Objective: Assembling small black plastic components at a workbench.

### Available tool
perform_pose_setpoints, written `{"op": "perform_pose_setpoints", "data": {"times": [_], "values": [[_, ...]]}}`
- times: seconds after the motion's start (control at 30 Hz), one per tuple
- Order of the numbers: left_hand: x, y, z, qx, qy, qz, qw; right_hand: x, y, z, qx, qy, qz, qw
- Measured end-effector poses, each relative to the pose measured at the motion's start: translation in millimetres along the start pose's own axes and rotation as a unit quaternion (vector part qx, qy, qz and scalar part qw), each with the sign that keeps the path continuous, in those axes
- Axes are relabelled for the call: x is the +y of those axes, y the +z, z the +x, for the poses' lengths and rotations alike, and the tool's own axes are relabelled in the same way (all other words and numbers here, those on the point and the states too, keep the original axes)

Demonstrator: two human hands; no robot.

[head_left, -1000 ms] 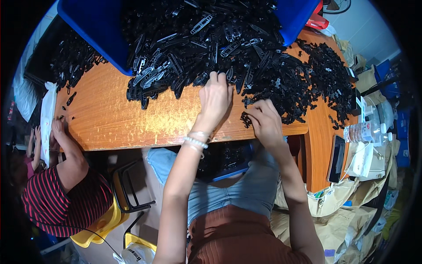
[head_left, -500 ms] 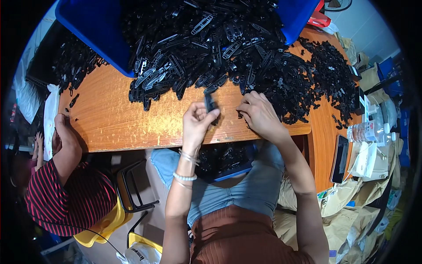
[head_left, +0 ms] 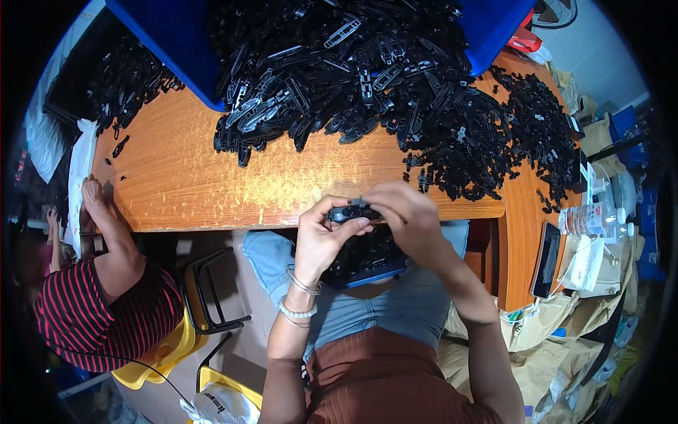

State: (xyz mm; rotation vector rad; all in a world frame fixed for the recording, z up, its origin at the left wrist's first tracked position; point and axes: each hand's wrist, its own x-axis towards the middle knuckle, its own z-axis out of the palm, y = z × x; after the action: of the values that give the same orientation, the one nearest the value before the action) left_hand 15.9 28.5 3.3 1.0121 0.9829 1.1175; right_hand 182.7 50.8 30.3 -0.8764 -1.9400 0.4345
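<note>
My left hand [head_left: 319,237] and my right hand [head_left: 407,215] meet over the near edge of the orange wooden table [head_left: 191,184]. Between their fingertips they hold one black oblong plastic part [head_left: 351,212]. A big heap of the same long black parts [head_left: 332,78] spills from a blue bin [head_left: 169,35] at the back of the table. Smaller black pieces [head_left: 494,134] lie in a second pile to the right. A tray of black parts [head_left: 364,258] rests on my lap under my hands.
A person in a red-and-black striped top [head_left: 99,311] sits at the left on a yellow stool [head_left: 159,357], one arm on the table's edge. A dark phone [head_left: 545,260], a water bottle [head_left: 590,219] and plastic bags lie at the right.
Both hands have drawn back from the pile toward me, bringing one black part with them. They now hold it together at the table's near edge.
</note>
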Motion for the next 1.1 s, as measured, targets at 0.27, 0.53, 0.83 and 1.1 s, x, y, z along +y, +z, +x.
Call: {"op": "perform_pose_setpoints", "data": {"times": [0.27, 0.53, 0.83, 1.1], "values": [[11.9, 1.6, -9.5, -0.012, -0.008, -0.046, 0.999, 5.6, -3.3, -12.7, -0.039, -0.060, 0.000, 0.997], [8.6, 6.6, -15.5, -0.042, -0.001, 0.053, 0.998, 1.7, -17.0, -36.4, -0.122, 0.337, 0.207, 0.910], [6.7, -4.5, 31.6, -0.026, 0.139, 0.334, 0.932, 5.7, -18.7, -63.4, -0.113, 0.291, 0.205, 0.928], [-8.1, 17.2, 119.4, 0.130, 0.299, 0.593, 0.736, 36.8, -0.3, -19.9, 0.027, 0.119, -0.344, 0.931]]}}
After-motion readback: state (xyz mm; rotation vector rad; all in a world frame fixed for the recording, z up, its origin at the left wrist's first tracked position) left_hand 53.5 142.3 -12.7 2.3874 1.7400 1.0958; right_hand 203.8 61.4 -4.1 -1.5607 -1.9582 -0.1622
